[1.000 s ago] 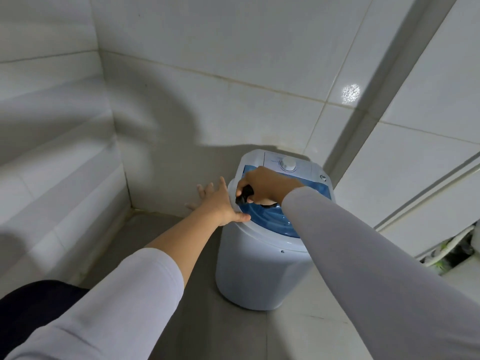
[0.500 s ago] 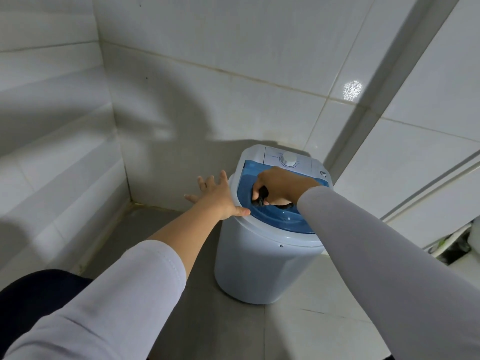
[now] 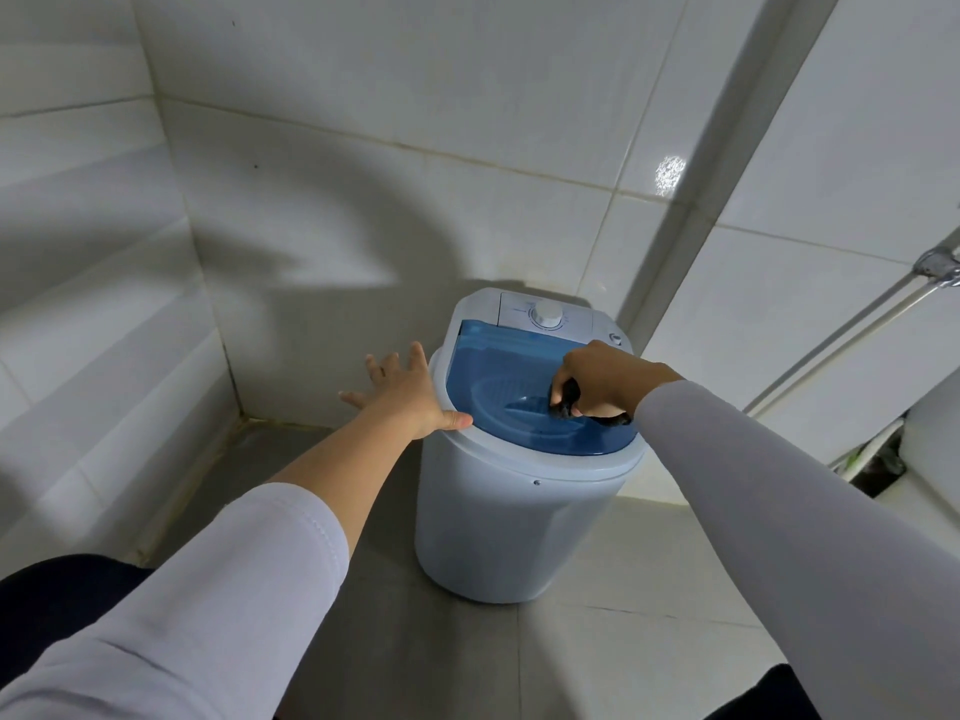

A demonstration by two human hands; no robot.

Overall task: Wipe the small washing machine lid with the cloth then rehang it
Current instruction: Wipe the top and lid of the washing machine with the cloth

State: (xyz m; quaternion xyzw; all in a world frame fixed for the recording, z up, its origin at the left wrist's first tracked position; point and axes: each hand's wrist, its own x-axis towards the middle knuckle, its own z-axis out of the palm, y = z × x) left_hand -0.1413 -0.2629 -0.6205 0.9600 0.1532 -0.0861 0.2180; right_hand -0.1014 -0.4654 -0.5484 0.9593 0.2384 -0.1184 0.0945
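A small white plastic washing machine [image 3: 519, 522], round and tub-shaped, is standing on grey floor tiles [image 3: 467, 662] in the corner of glossy white tiled walls [image 3: 363, 200]. Its lid [image 3: 514, 376] is a translucent blue plastic panel, straight along the far edge and curved along the near one, lying flat and closed inside the pale rim. Beyond the lid, a flat white control panel is carrying a round dial [image 3: 545, 317].

The right hand [image 3: 608, 379] is pressing down on the right part of the lid, fingers curled tight together around a bunched dark cloth [image 3: 569, 402]; a bit of the dark fabric is showing under the knuckles and trailing toward the near right edge of the lid. The cloth's texture is too shadowed to make out.

The left hand [image 3: 410, 397] is bracing against the machine's left rim, fingers spread wide and open over the far-left side, the thumb lying along the rim's near-left curve. Both arms are wearing smooth, pale long sleeves. At the far right, a metal pipe [image 3: 852, 324] is running diagonally along the wall.
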